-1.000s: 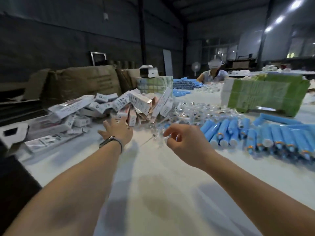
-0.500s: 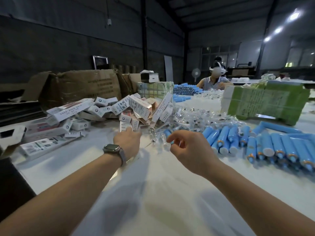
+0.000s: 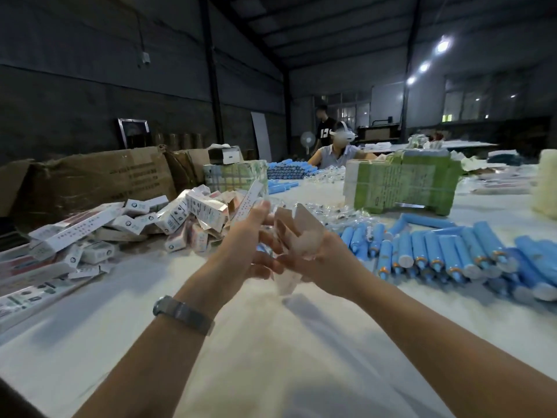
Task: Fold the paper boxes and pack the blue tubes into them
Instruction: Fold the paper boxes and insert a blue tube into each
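At the far left, brown cardboard cartons [image 3: 99,179] stand along the edge of your desk [image 3: 271,357], and in front of them lies a loose heap of white printed paper boxes [image 3: 180,215], some folded, some flat. Your left hand [image 3: 241,251], with a watch [image 3: 184,313] on its wrist, is raised above the desk at the centre; its fingers are fairly straight and touch the side of a half-opened paper box [image 3: 298,233]. Your right hand [image 3: 325,267] is curled round that box from below and holds it in the air, its flaps standing open upward. The picture is blurred here, so how far the box is folded cannot be told. Right of your hands, blue tubes [image 3: 446,251] lie in rows on the desk, well apart from the box. Behind them sits a green bundle [image 3: 401,185], and farther off a person [image 3: 337,149] sits at the desk.
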